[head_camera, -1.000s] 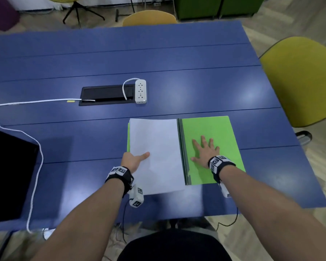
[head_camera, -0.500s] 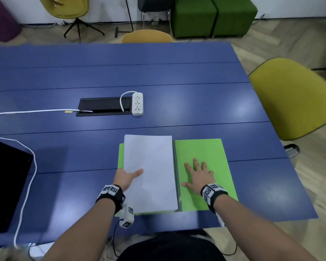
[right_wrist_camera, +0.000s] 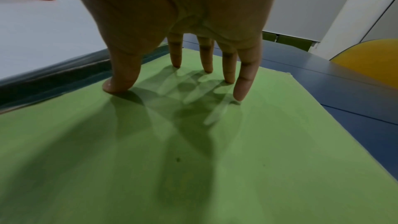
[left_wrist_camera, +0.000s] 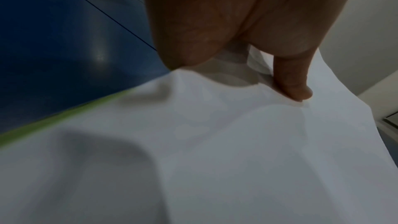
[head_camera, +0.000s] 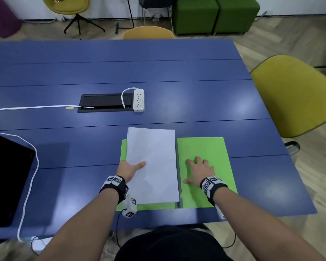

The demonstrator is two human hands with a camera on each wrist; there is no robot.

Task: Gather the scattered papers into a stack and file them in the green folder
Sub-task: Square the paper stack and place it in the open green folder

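The green folder (head_camera: 205, 147) lies open on the blue table (head_camera: 120, 63) near its front edge. A white paper stack (head_camera: 154, 162) rests on the folder's left half, and its far end sticks out past the folder's far edge. My left hand (head_camera: 137, 165) grips the stack's left edge. The thumb (left_wrist_camera: 293, 84) is on top and the fingers are hidden beneath the paper (left_wrist_camera: 215, 142). My right hand (head_camera: 196, 166) is spread on the right flap. Its straight fingertips (right_wrist_camera: 240, 94) press on the green card (right_wrist_camera: 215, 159).
A white power strip (head_camera: 139, 100) sits beside a black cable hatch (head_camera: 105, 102) at mid-table, with a white cable (head_camera: 34, 107) running left. A black screen (head_camera: 8, 176) stands at the left edge. A yellow chair (head_camera: 294, 95) stands to the right of the table.
The left hand has slid the paper stack away from me. It overhung the folder's near edge before and now overhangs the far edge. The right hand has stayed on the right flap.
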